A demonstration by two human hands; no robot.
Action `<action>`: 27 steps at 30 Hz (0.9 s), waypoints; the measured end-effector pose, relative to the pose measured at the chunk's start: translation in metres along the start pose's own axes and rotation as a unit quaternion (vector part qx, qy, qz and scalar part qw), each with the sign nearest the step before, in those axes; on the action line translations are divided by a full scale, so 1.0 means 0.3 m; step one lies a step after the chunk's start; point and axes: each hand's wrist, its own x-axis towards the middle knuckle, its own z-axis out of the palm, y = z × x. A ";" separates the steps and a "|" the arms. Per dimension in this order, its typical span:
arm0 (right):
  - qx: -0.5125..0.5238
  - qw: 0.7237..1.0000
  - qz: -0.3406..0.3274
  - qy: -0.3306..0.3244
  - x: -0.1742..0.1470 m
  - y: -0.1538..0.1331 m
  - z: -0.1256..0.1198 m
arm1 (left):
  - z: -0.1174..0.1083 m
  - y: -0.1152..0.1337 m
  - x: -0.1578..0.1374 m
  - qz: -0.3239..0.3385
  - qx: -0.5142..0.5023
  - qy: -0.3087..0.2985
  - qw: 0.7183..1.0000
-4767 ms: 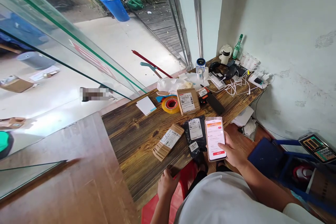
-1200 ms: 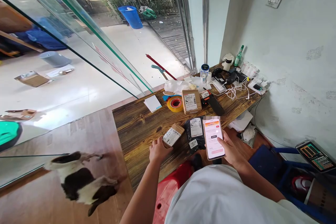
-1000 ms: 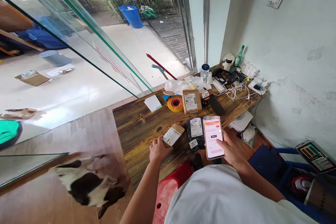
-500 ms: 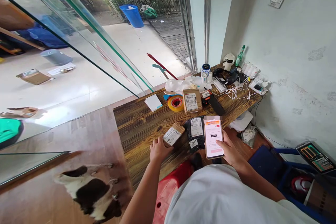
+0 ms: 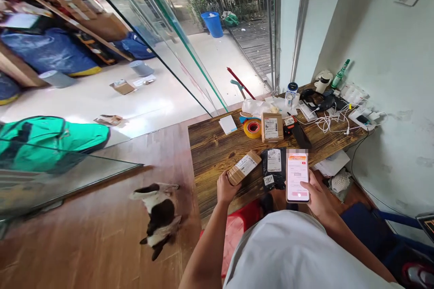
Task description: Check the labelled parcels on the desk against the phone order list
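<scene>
"Box (image 5: 244,168) first, please: how is it held?"

"By its near end, in the left hand (image 5: 226,188); fingers and thumb are closed around the cardboard. Its far end is pointed toward 2 o'clock, with 12 o'clock taken as straight ahead of the person, and a white label is faced upward. Whether it is lifted off the wooden table (image 5: 206,158) or rested there cannot be told."

"And the right hand (image 5: 315,195)?"

"A lit phone (image 5: 297,179) is gripped there, at 3 o'clock from the box. The thumb is laid over the screen; whether the glass is pressed cannot be made out. The hands are set well apart."

"What is seen between them?"

"A black plastic parcel (image 5: 276,174), tagged 1017, just beside the box at 3 o'clock."

"And around those?"

"From the box, a roll of yellow tape (image 5: 247,129) is found at 12 o'clock, a larger carton (image 5: 271,127) at 1 o'clock, and a dark handset (image 5: 301,136) at 2 o'clock, with white cables (image 5: 325,123) tangled farther out that way. White cards (image 5: 228,124) are laid at 11 o'clock."

"Anything lower?"

"A red stool (image 5: 234,229) is placed at 6 o'clock, and a black-and-white animal (image 5: 162,214) is seen on the floor at 8 o'clock."
</scene>
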 end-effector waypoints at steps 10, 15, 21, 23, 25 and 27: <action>-0.004 1.000 0.005 -0.028 0.008 0.004 0.017 | -0.046 0.096 -0.042 -0.117 -0.239 0.109 0.958; 0.005 1.000 0.010 -0.017 0.010 -0.003 0.022 | -0.045 0.003 -0.042 -0.210 -0.281 0.076 0.933; -0.009 1.000 0.013 -0.011 0.028 0.021 0.022 | -0.024 -0.027 -0.114 -0.060 -0.170 0.073 0.981; -0.005 1.000 0.015 -0.017 0.031 0.026 0.026 | -0.006 -0.071 -0.155 0.051 -0.050 0.029 0.997; -0.005 0.999 0.020 -0.034 0.031 0.028 0.027 | 0.012 -0.135 -0.203 0.117 0.050 -0.011 0.992; -0.010 0.999 0.023 -0.045 0.029 0.029 0.023 | 0.022 -0.197 -0.252 0.133 0.081 -0.031 0.987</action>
